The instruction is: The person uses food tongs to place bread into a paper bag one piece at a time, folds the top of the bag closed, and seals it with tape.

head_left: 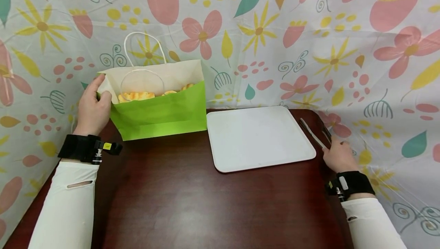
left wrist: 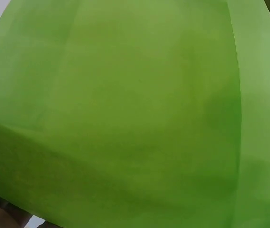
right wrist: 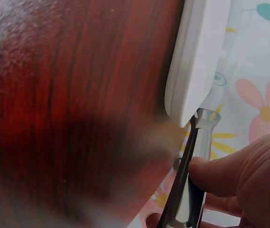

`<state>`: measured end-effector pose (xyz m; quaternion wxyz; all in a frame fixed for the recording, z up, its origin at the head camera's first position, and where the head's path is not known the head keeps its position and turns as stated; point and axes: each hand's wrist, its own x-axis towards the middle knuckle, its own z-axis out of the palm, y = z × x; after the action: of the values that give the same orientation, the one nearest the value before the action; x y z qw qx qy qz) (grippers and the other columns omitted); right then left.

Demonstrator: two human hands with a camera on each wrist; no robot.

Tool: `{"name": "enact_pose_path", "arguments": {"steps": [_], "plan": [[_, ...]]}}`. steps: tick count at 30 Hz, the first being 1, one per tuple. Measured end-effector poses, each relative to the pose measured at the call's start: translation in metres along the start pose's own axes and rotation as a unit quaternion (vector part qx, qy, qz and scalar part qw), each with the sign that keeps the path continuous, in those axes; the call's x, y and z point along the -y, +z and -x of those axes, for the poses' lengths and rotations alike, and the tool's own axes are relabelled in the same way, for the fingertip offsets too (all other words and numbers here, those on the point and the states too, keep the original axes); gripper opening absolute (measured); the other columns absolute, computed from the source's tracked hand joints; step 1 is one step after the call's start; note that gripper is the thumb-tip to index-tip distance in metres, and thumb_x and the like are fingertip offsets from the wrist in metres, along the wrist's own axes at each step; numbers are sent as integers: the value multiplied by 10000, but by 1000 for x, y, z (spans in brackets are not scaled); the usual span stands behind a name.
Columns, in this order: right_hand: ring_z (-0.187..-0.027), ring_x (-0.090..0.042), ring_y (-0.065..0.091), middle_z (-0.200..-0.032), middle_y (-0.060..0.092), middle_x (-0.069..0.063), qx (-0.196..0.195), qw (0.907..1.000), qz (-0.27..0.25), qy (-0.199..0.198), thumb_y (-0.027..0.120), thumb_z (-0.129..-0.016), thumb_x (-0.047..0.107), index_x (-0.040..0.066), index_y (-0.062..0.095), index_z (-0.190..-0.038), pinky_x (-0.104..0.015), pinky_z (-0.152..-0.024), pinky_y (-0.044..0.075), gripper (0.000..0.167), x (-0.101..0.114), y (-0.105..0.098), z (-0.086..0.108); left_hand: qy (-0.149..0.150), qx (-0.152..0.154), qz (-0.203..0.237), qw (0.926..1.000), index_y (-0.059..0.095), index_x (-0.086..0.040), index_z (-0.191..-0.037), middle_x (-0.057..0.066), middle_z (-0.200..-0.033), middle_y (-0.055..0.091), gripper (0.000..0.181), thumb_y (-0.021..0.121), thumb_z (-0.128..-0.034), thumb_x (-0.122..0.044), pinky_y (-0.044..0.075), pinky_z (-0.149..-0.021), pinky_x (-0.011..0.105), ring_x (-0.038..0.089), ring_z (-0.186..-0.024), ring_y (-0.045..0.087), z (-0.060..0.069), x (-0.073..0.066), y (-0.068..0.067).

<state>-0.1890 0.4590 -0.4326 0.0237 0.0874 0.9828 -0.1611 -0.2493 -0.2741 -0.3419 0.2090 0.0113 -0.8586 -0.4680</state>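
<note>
A green paper bag (head_left: 161, 116) with a pale inside and white handles stands tilted at the back left of the table in the head view. Golden bread-like pieces (head_left: 136, 96) show in its mouth; the rest of its contents is hidden. My left hand (head_left: 93, 109) grips the bag's upper left edge. In the left wrist view, the bag's green side (left wrist: 139, 95) fills nearly everything. On the far right, my right hand (head_left: 341, 156) holds metal tongs (head_left: 313, 134), their arms apart and pointing away from me. The thumb lies along the tongs (right wrist: 199, 147) in the right wrist view.
A white rectangular tray (head_left: 258, 138) lies between the bag and the tongs, close to the bag's right side. The dark red-brown wooden table (head_left: 192, 199) extends in front. A flower-printed curtain (head_left: 261, 50) hangs behind and along both sides.
</note>
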Motion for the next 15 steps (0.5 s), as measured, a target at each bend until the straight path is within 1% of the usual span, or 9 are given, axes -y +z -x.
{"name": "enact_pose_path", "arguments": {"steps": [4, 7, 8, 12, 15], "plan": [[-1290, -748, 268, -1433, 181, -615, 41, 9999, 66, 81, 463, -1085, 184, -232, 144, -1569, -799, -1013, 337, 713, 0, 2, -1, -15, -20, 21, 10000, 296, -237, -1699, -15, -1758, 243, 664, 304, -1035, -246, 200, -1290, 450, 199, -1605, 228, -3, 2, 0], [-1268, -738, 316, -1410, 235, -601, 137, 9997, 178, 64, 484, -1076, 186, -256, 180, -1546, -793, -1007, 355, 713, -2, 3, 0, -24, -38, 26, 10000, 306, -249, -1695, -25, -1752, 258, 656, 303, -1039, -254, 239, -1244, 411, 223, -1571, 292, -5, 4, 1], [-1255, -735, 337, -1394, 260, -598, 158, 9996, 228, 35, 491, -1072, 184, -268, 204, -1530, -790, -999, 365, 705, -3, 3, 0, -18, -39, 31, 10000, 310, -254, -1694, -31, -1750, 265, 653, 303, -1041, -257, 256, -1208, 396, 236, -1541, 325, -6, 4, 1], [-1206, -726, 389, -1349, 320, -590, 128, 9994, 327, -39, 504, -1065, 179, -285, 271, -1484, -781, -961, 395, 668, -7, 5, 1, -5, -15, 86, 10000, 305, -275, -1694, -61, -1744, 276, 640, 305, -1055, -286, 269, -1133, 378, 267, -1464, 369, -7, 5, 1], [-1171, -722, 415, -1314, 353, -584, 22, 9995, 322, -53, 515, -1066, 191, -266, 318, -1460, -773, -928, 411, 636, -7, 6, 2, -3, -41, 149, 9999, 297, -305, -1695, -75, -1738, 288, 621, 300, -1074, -328, 279, -1085, 361, 283, -1354, 419, -5, 7, 1]]}}
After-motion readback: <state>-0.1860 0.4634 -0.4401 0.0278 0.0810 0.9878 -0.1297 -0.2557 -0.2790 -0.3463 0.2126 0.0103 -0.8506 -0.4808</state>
